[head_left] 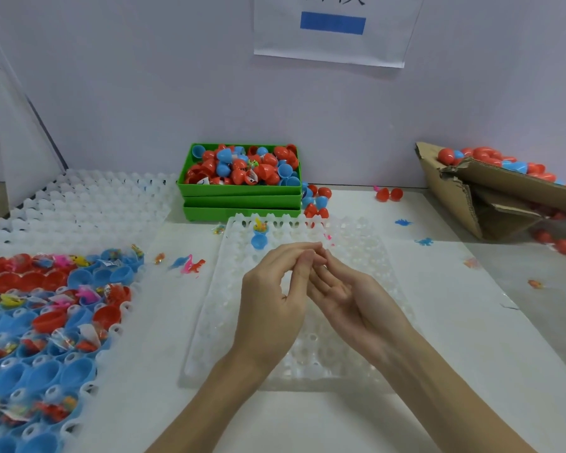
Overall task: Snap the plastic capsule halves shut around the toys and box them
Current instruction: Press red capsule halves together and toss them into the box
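Observation:
My left hand and my right hand meet fingertip to fingertip above the clear dimpled tray at the table's middle. The right palm faces up with relaxed fingers; the left hand's fingers are gently curved, and I see nothing held in either. Two blue capsule halves sit at the tray's far end: an empty one, and one behind it holding a yellow toy. A small pink toy lies just beyond my fingertips. At left, a white tray holds several blue and red halves with bagged toys.
A stack of green boxes full of loose halves stands at the back. A tipped cardboard box at the right holds closed capsules. Loose dinosaur toys lie on the table, and empty white trays sit back left.

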The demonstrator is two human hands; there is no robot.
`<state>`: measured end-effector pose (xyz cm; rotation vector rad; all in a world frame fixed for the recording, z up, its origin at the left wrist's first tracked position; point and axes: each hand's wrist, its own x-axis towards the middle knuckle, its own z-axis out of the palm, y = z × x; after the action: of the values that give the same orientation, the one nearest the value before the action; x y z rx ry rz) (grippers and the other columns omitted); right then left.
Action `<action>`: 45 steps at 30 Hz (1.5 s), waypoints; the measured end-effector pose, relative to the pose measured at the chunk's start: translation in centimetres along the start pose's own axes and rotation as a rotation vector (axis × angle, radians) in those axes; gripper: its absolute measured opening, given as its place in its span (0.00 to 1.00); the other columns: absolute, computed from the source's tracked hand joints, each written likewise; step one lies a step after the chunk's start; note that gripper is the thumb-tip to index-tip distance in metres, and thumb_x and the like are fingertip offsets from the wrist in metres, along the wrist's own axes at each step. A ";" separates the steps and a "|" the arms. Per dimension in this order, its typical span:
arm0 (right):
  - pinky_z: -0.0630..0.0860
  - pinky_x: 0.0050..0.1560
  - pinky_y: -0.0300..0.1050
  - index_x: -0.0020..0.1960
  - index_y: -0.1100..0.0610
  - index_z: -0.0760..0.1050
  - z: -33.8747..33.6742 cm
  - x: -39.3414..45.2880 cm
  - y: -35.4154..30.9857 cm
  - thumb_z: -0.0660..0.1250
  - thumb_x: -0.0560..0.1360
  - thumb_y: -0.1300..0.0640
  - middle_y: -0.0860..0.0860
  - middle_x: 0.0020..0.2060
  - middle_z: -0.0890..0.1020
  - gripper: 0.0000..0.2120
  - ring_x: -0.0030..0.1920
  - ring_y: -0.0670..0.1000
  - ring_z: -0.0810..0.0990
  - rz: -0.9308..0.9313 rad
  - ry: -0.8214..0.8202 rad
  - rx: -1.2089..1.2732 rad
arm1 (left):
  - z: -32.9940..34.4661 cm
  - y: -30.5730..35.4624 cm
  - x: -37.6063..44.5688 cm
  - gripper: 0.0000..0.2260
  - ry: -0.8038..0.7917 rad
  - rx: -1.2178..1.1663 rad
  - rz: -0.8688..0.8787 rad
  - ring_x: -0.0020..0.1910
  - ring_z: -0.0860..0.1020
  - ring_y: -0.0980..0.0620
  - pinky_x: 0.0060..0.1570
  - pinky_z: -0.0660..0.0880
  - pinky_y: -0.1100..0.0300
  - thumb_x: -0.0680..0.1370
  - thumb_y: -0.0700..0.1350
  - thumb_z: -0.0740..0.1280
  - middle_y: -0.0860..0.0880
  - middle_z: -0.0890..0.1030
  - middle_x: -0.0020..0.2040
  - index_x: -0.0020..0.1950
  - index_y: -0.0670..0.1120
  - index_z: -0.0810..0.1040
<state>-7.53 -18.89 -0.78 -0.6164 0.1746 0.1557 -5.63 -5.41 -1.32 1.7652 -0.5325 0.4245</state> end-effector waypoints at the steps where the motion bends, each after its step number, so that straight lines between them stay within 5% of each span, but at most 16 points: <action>1: 0.81 0.62 0.50 0.60 0.66 0.83 0.0 0.0 0.0 0.70 0.80 0.61 0.61 0.61 0.83 0.11 0.64 0.56 0.83 -0.006 -0.003 -0.017 | 0.0 0.0 0.0 0.10 0.000 -0.003 -0.001 0.60 0.82 0.60 0.58 0.74 0.72 0.85 0.40 0.64 0.57 0.86 0.55 0.55 0.44 0.86; 12: 0.79 0.65 0.51 0.64 0.66 0.81 0.1 -0.1 -0.2 0.68 0.82 0.59 0.62 0.65 0.81 0.15 0.68 0.58 0.80 -0.028 -0.063 -0.129 | -0.4 -0.1 0.2 0.10 -0.004 -0.010 -0.031 0.57 0.83 0.59 0.55 0.76 0.69 0.85 0.40 0.64 0.57 0.86 0.53 0.55 0.45 0.86; 18: 0.85 0.46 0.48 0.54 0.64 0.83 0.2 0.2 -0.3 0.73 0.72 0.60 0.61 0.49 0.87 0.12 0.51 0.59 0.88 -0.159 0.073 -0.234 | -2.7 -1.0 1.8 0.12 0.105 -0.053 -0.222 0.50 0.84 0.57 0.52 0.82 0.58 0.87 0.45 0.62 0.58 0.86 0.48 0.53 0.49 0.86; 21: 0.85 0.48 0.48 0.50 0.60 0.85 0.4 -0.1 0.0 0.68 0.79 0.63 0.61 0.44 0.85 0.06 0.46 0.60 0.87 -0.354 0.042 -0.613 | -4.5 -1.7 2.4 0.10 0.112 0.161 -0.247 0.51 0.81 0.58 0.51 0.78 0.62 0.86 0.44 0.62 0.57 0.85 0.52 0.56 0.49 0.84; 24: 0.84 0.47 0.46 0.50 0.54 0.82 1.2 -0.7 0.7 0.62 0.83 0.68 0.55 0.41 0.85 0.14 0.42 0.55 0.85 -0.631 -0.056 -1.134 | -5.3 -2.7 2.3 0.11 -0.037 0.547 -0.171 0.61 0.75 0.54 0.59 0.72 0.59 0.87 0.45 0.60 0.53 0.80 0.61 0.67 0.48 0.78; 27: 0.80 0.44 0.38 0.52 0.50 0.80 3.3 -0.9 1.7 0.64 0.82 0.65 0.45 0.43 0.85 0.12 0.43 0.49 0.85 -0.698 -0.194 -1.477 | -4.8 -3.6 2.0 0.14 -0.237 0.726 -0.185 0.67 0.70 0.50 0.65 0.65 0.58 0.87 0.46 0.58 0.50 0.76 0.67 0.69 0.46 0.76; 30: 0.76 0.48 0.30 0.53 0.44 0.78 4.4 0.2 1.7 0.66 0.81 0.61 0.38 0.47 0.83 0.11 0.49 0.41 0.82 -0.699 -0.222 -1.755 | -4.8 -4.1 2.0 0.15 -0.265 0.777 -0.214 0.75 0.65 0.46 0.71 0.62 0.55 0.85 0.45 0.60 0.46 0.70 0.74 0.71 0.45 0.75; 34: 0.72 0.61 0.32 0.66 0.45 0.75 3.6 3.2 -0.5 0.61 0.85 0.58 0.42 0.63 0.79 0.13 0.59 0.40 0.77 -0.628 -0.002 -1.994 | -6.1 -4.7 2.8 0.18 -0.151 0.725 -0.215 0.76 0.64 0.48 0.73 0.63 0.54 0.87 0.51 0.60 0.48 0.68 0.78 0.75 0.48 0.73; 37: 0.63 0.75 0.40 0.77 0.45 0.67 1.8 4.9 -1.8 0.56 0.87 0.59 0.42 0.77 0.68 0.21 0.77 0.47 0.67 -0.480 0.040 -2.127 | -5.7 -5.2 3.0 0.21 -0.280 0.693 -0.141 0.81 0.59 0.55 0.77 0.57 0.57 0.88 0.52 0.54 0.54 0.61 0.83 0.81 0.51 0.66; 39: 0.58 0.78 0.41 0.80 0.43 0.62 0.9 5.6 -1.8 0.54 0.87 0.61 0.41 0.80 0.62 0.25 0.80 0.47 0.61 -0.414 -0.033 -2.137 | -5.0 -5.4 2.7 0.22 -0.367 0.734 -0.091 0.82 0.54 0.58 0.78 0.51 0.60 0.89 0.53 0.50 0.56 0.58 0.84 0.84 0.52 0.61; 45: 0.73 0.64 0.43 0.76 0.43 0.71 0.9 8.8 -1.4 0.61 0.85 0.61 0.48 0.65 0.78 0.23 0.63 0.51 0.74 -0.608 -0.108 -2.221 | -5.0 -6.0 2.7 0.21 -0.388 0.780 -0.025 0.80 0.58 0.59 0.75 0.51 0.61 0.89 0.48 0.50 0.56 0.63 0.82 0.83 0.51 0.63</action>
<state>1.46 -18.65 -1.08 -2.8119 -0.4222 -0.3141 -0.12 0.31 -3.41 2.6331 -0.6674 0.2840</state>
